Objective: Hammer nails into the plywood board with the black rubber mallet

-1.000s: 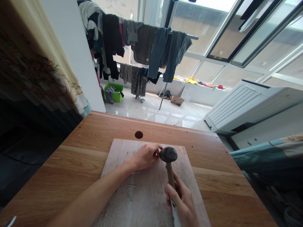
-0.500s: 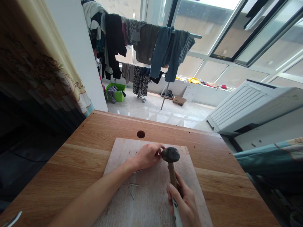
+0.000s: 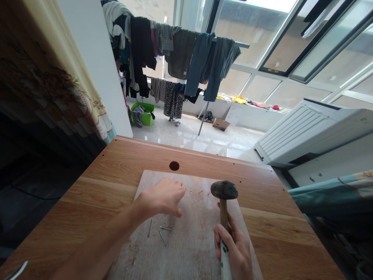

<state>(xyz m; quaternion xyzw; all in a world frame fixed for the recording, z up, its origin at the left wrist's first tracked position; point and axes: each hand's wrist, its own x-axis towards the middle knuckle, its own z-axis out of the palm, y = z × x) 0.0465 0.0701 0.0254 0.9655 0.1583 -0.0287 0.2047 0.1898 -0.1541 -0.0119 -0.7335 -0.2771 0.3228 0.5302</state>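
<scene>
A pale board lies on the wooden table. My right hand is wrapped round the handle of a hammer, its dark head raised over the board's right side. Between the hands, small nails show near the board's far edge. My left hand hovers above the board's left part, fingers apart and nothing seen in them. Below it lie several loose nails.
The wooden table has a round hole beyond the board. Past its far edge stand a drying rack with clothes, a green basket and a white appliance. Curtains hang at both sides.
My left hand has moved left, away from the hammer head, and its fingers have spread. The hammer has shifted right with my right hand. Small nails near the far edge have come into sight.
</scene>
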